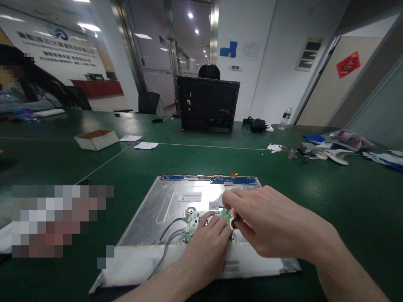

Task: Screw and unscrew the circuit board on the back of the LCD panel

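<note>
Partly beneath left grip [208, 246]: green circuit board [193, 219]

"Where was the camera?"
"On the person's head, angled forward and down over the green table [195, 161], the left hand [209, 242] and right hand [267, 221] close below it, near the bottom of the view."
"And how far did it see?"
"Past the black monitor [208, 105] to the white wall [245, 25] well beyond."
</note>
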The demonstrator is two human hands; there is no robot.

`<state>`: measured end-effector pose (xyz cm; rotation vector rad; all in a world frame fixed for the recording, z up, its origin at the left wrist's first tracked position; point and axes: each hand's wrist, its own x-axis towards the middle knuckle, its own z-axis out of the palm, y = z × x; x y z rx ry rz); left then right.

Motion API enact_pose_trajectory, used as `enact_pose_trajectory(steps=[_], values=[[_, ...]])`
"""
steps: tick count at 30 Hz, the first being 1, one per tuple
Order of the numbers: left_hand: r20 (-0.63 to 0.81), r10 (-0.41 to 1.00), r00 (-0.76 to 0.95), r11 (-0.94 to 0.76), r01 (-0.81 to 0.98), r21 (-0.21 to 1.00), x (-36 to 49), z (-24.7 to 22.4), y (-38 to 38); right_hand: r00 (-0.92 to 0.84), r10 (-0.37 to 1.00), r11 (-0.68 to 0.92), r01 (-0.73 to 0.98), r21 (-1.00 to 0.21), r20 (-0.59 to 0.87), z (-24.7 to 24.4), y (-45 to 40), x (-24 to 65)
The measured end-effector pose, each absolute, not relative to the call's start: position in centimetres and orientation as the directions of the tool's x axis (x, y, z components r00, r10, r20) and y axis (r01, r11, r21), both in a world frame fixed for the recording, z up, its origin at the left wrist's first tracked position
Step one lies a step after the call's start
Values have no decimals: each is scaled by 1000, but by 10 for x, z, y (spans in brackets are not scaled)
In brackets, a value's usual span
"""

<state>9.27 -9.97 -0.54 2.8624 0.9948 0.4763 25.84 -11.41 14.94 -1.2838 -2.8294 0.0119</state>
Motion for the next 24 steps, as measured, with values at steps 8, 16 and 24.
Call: enact_pose_trajectory(steps=[8, 16, 24], values=[[297, 614, 731, -788, 587, 185, 92, -4, -101, -573, 819, 574, 819, -19, 34, 148, -108, 257], [279, 601, 748, -798, 583, 155, 92, -7, -99, -662, 749, 663, 748, -34, 31, 149, -114, 259], [304, 619, 724, -784, 591, 189, 92, -4, -101, -572, 819, 573, 819, -14, 48, 147, -108, 257]])
